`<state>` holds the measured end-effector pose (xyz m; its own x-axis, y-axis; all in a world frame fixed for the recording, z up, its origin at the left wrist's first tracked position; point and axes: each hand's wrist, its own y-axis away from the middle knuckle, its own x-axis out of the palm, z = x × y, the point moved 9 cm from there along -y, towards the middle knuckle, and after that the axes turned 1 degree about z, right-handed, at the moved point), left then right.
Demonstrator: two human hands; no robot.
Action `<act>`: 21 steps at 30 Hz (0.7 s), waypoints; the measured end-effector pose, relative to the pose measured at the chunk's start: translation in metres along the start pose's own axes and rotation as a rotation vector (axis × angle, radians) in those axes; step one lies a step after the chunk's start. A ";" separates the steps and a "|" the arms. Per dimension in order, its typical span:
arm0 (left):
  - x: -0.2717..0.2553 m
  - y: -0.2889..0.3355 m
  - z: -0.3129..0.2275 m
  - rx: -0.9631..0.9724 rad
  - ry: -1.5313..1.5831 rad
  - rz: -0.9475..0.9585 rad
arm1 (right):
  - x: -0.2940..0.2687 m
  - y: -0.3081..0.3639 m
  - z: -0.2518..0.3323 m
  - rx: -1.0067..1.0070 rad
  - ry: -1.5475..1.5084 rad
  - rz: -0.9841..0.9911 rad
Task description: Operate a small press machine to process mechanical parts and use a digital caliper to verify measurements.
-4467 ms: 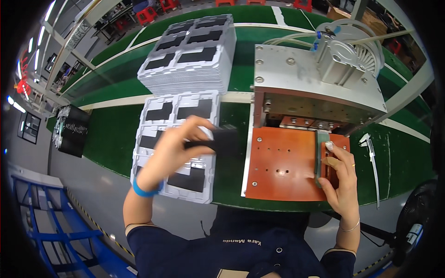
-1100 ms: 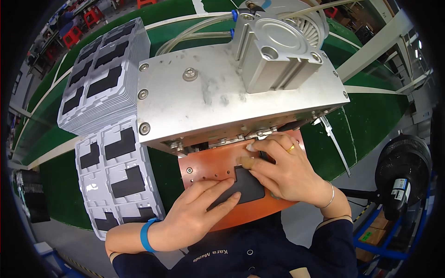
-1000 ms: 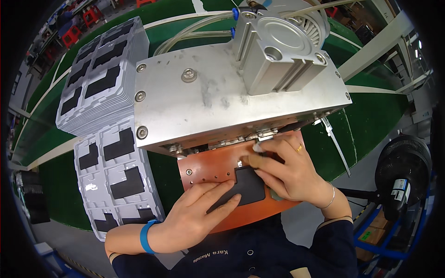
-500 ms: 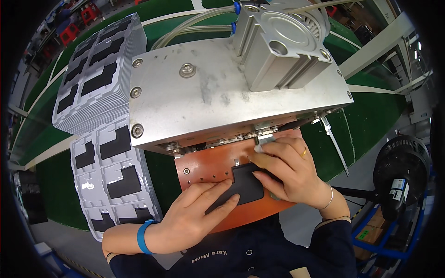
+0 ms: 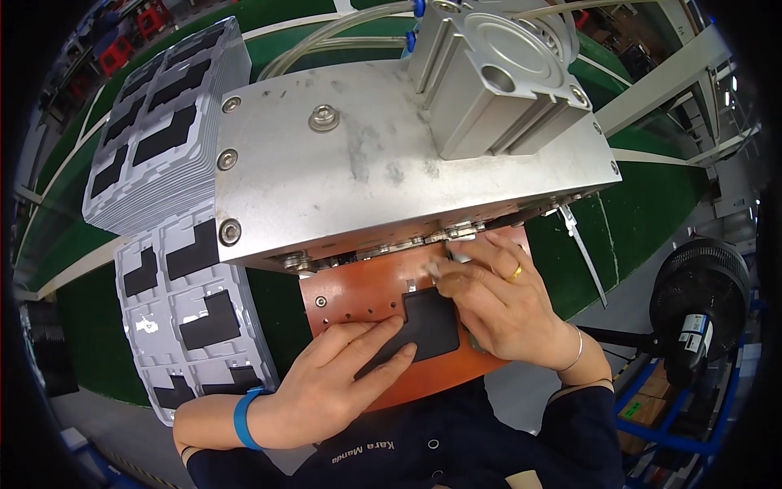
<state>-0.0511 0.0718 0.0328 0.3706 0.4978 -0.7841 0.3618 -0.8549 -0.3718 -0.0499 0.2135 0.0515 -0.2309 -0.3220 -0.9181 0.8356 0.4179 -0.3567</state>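
Observation:
A flat black L-shaped piece (image 5: 432, 326) lies on the orange plate (image 5: 423, 385) in front of the metal press. My left hand (image 5: 326, 383) lies over its left part, fingertips and thumb on it, holding it down. Beyond the piece's right edge is my right hand (image 5: 513, 306), under the press's front edge. Its fingers are bent together, and the fingertips are blurred. A small pale thing shows at them, too smeared to name.
The silver press (image 5: 391, 175) carries a large air cylinder (image 5: 513, 98) on top. Left of it stands a stack of grey trays (image 5: 163, 183); a nearer tray (image 5: 191, 293) also bears black pieces. A black fan (image 5: 700, 297) stands at right.
My right thumb has come away from the black piece's upper edge, and the right fingers have drawn together over the plate. My left hand keeps its place on the piece.

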 end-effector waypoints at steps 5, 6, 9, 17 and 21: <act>0.000 0.000 0.000 0.001 -0.006 -0.003 | 0.004 0.007 -0.005 -0.006 -0.069 -0.008; -0.001 0.000 0.000 -0.003 -0.004 -0.001 | 0.006 0.006 -0.003 -0.022 -0.084 0.017; 0.000 0.000 0.000 -0.002 -0.007 -0.003 | 0.012 0.004 -0.003 -0.023 -0.116 0.110; 0.001 0.000 0.000 -0.003 -0.009 0.018 | 0.017 0.003 -0.005 0.013 -0.119 0.164; 0.001 0.000 0.000 -0.005 -0.020 0.025 | 0.016 0.003 -0.005 0.022 -0.133 0.140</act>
<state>-0.0509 0.0719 0.0321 0.3624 0.4732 -0.8030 0.3566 -0.8664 -0.3496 -0.0539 0.2137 0.0349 -0.0442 -0.3723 -0.9271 0.8661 0.4483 -0.2214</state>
